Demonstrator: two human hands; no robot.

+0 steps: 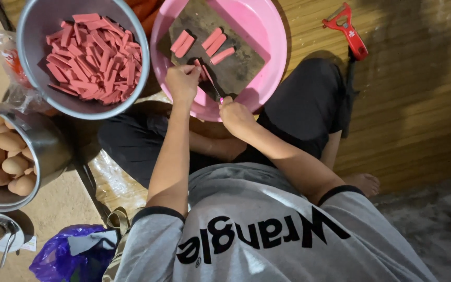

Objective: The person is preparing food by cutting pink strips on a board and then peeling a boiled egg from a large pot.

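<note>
Upper centre of the frame: we see a dark cutting board (236, 62) lying inside a pink basin (267, 31). On the board lie several pink sausage strips (212, 40), short, flat and round-ended, set in loose pairs toward the board's upper left. One more sausage piece (199, 65) sits at the board's lower left edge, under the fingers.

Our left hand (182, 81) is closed down over that piece, fingertips curled and pressing it to the board; only a sliver of pink shows beyond them. Our right hand (234, 114) is wrapped tight about the handle of a knife (211, 83), whose dark blade runs up and left to meet the piece just beside the left fingertips. The handle is hidden in the fist save for a small pink tip.

Upper left of the frame: a grey bowl (37, 26) holds a heap of cut strips (95, 57) of the same pink. At the left edge, a metal pot (48, 146) holds brown eggs (1, 156). Upper right, a red peeler (346, 28) lies on the wooden floor (418, 104), well apart from the basin. Lower left, a purple bag (69, 256) lies near our sleeve.
</note>
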